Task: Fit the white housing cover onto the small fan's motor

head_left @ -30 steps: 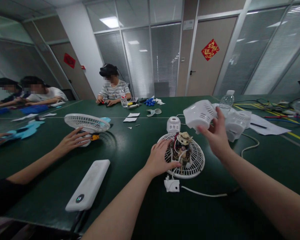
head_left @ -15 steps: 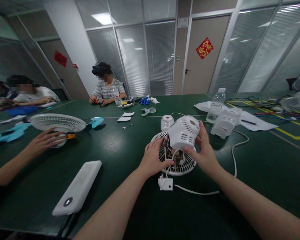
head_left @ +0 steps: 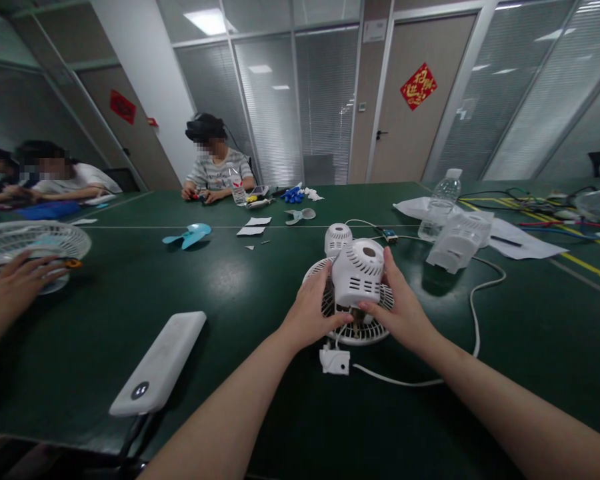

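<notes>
A white fan motor cover [head_left: 357,273] sits over the motor on a round white fan grille [head_left: 365,328] that lies flat on the green table [head_left: 260,293]. My left hand [head_left: 313,313] curls around the cover's left side. My right hand [head_left: 400,310] grips its right side, fingers wrapped. The motor under the cover is hidden. A white switch box [head_left: 335,360] on a white cord [head_left: 473,320] lies just in front of the grille.
A second small white cover [head_left: 338,239] stands behind the grille, with another white housing [head_left: 457,243] and a water bottle [head_left: 439,203] to the right. A white power bank [head_left: 159,363] lies at the left front. A neighbour's hand [head_left: 10,287] rests on another fan grille [head_left: 30,243]. Other people sit farther back.
My right hand has brought the white cover from the upper right down onto the motor on the grille. My left hand has moved from the grille onto the cover's side.
</notes>
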The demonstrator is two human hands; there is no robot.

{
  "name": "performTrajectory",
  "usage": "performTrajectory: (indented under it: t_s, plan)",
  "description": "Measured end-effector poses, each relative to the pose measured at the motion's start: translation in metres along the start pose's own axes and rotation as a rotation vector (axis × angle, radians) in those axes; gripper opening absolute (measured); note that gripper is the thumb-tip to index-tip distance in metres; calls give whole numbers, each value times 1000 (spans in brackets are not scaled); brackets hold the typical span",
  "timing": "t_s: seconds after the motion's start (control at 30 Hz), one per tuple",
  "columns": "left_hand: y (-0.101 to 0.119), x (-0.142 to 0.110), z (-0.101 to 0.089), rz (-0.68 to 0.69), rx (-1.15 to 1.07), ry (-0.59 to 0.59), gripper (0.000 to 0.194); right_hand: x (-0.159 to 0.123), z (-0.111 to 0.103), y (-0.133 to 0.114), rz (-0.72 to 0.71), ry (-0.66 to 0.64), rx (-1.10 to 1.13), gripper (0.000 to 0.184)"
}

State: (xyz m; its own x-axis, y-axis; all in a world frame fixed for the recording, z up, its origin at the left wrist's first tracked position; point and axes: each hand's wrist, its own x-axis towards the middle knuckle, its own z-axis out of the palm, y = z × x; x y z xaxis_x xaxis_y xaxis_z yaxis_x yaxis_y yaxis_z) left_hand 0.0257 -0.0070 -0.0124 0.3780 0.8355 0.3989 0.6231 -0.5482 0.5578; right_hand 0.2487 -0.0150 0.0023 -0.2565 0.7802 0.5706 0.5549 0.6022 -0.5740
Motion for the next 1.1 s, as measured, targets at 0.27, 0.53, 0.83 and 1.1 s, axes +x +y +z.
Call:
performTrajectory:
  t_s: [0.27, 0.53, 0.83, 1.1]
  plan:
    - [4, 1, -2, 8, -52, 7, 99, 0, -2, -4, -43, -15, -98, 100]
    - [4, 3, -2, -8, -112, 6, 97, 0, -2, 0, -49, -8, -79, 102]
    - [4, 3, -4, -77, -169, 11, 95, 0, -2, 4, 5, -22, 15, 96]
    - [5, 2, -5, -103, -228, 15, 96, -1, -2, 5, -2, -19, 43, 94]
